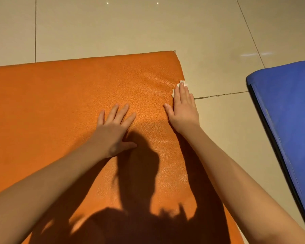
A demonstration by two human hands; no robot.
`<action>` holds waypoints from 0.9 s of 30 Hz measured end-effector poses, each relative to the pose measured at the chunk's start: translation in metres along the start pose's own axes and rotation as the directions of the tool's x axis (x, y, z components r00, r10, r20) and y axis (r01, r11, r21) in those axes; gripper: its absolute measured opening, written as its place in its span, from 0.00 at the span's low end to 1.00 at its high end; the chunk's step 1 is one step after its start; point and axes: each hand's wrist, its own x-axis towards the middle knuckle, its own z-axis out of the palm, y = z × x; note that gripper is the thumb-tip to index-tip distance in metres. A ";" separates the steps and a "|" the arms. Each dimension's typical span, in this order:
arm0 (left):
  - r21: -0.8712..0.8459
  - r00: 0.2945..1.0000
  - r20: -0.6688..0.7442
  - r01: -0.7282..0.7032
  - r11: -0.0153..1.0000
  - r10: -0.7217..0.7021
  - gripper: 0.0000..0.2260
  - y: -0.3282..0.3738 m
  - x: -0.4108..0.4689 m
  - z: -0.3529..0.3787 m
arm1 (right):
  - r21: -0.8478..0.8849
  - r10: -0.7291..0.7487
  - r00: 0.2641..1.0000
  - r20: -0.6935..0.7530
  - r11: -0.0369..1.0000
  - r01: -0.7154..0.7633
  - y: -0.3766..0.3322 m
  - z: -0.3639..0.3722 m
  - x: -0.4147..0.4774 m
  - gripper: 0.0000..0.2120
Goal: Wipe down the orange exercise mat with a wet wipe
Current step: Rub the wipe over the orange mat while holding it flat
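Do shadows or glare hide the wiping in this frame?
Head view: the person's shadow darkens the near orange mat up to the left hand; the wet wipe under the right hand is lit, sharp; two small glints on the floor.

orange mat (51, 106) open leftward, floor strip (222, 118) right, blue mat (289, 111) seemingly raised

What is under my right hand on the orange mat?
A white wet wipe, pressed onto the right edge of the orange exercise mat. Only its corners show beside the right hand; the fingers cover the rest.
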 end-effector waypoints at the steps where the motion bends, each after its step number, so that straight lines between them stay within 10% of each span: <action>1: 0.013 1.000 0.014 0.000 1.000 0.000 0.44 0.000 0.001 0.000 | 0.032 0.037 0.999 -0.007 0.999 -0.037 -0.005 0.000 0.004 0.34; 9: 0.007 0.999 -0.010 -0.037 0.999 0.037 0.42 -0.009 0.004 -0.001 | 0.008 -0.176 0.983 0.050 0.984 0.176 0.012 -0.011 0.014 0.34; 14: -0.049 0.997 -0.077 -0.003 0.999 0.000 0.43 -0.019 0.020 -0.013 | 0.137 0.072 0.997 -0.002 0.988 -0.071 -0.018 -0.006 0.038 0.37; 20: 0.000 0.999 -0.041 0.031 1.000 -0.031 0.44 -0.018 0.026 -0.011 | -0.004 -0.187 0.981 0.043 0.982 0.188 -0.011 -0.011 0.044 0.36; 27: 0.009 0.999 -0.015 0.042 0.999 -0.042 0.44 -0.019 0.028 -0.015 | 0.100 0.043 0.999 0.016 0.994 -0.044 -0.031 -0.018 0.097 0.38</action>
